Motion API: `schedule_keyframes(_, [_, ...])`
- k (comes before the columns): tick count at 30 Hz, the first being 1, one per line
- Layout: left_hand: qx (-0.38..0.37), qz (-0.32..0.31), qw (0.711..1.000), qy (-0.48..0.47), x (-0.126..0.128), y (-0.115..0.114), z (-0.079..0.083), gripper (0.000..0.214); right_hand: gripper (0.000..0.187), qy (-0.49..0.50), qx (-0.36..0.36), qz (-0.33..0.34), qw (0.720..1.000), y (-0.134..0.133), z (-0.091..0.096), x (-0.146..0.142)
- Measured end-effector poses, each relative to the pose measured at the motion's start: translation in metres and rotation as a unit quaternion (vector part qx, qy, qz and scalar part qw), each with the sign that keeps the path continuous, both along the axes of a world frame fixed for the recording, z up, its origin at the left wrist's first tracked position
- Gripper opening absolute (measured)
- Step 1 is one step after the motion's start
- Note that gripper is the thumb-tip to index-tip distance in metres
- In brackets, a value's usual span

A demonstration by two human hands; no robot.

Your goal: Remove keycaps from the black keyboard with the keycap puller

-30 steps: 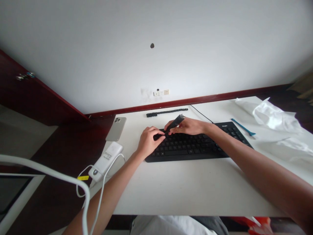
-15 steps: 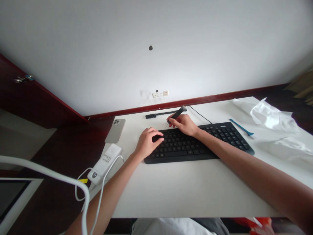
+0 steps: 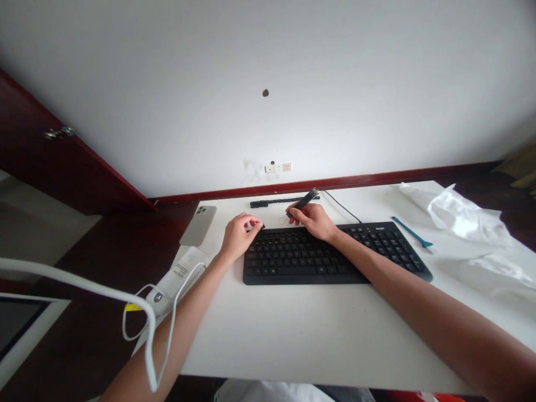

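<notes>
My left hand (image 3: 239, 237) sits at the top-left corner of the black keyboard (image 3: 335, 257), its fingertips pinching a small black keycap (image 3: 260, 226). My right hand (image 3: 312, 220) grips a black keycap puller (image 3: 304, 202) just above the keyboard's top edge. Thin wire loops (image 3: 283, 220) stick out from the puller's lower end, touching nothing I can see. A row of black keycaps (image 3: 285, 201) lies on the white table (image 3: 318, 335) beyond the keyboard, close behind the puller.
A phone (image 3: 197, 225) and a white power bank (image 3: 178, 276) with white cables lie at the table's left. A blue pry tool (image 3: 412, 231) and crumpled white plastic (image 3: 460, 209) lie at the right. A wall with sockets (image 3: 278, 167) backs the table.
My left hand has moved left and up from the keys to the keyboard's corner, pinching a small black keycap. My right hand stays nearly still with the puller. The view has tilted slightly.
</notes>
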State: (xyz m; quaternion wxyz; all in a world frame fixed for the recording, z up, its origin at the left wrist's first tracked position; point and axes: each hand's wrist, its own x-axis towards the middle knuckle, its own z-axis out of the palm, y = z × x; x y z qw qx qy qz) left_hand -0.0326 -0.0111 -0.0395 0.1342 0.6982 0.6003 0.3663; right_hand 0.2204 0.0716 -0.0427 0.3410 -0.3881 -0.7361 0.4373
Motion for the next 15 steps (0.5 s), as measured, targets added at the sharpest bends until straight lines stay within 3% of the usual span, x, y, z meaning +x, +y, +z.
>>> schedule_keyframes(8, [-0.152,0.015,0.986,0.066,0.007,0.045,-0.003,0.02,0.042,-0.007,0.006,-0.004,1.0,0.001,0.0,0.0])
schedule_keyframes(15, [-0.122,0.058,0.985,0.107,0.023,0.06,-0.004,0.022,0.042,-0.005,0.008,-0.003,1.0,0.002,-0.002,0.001])
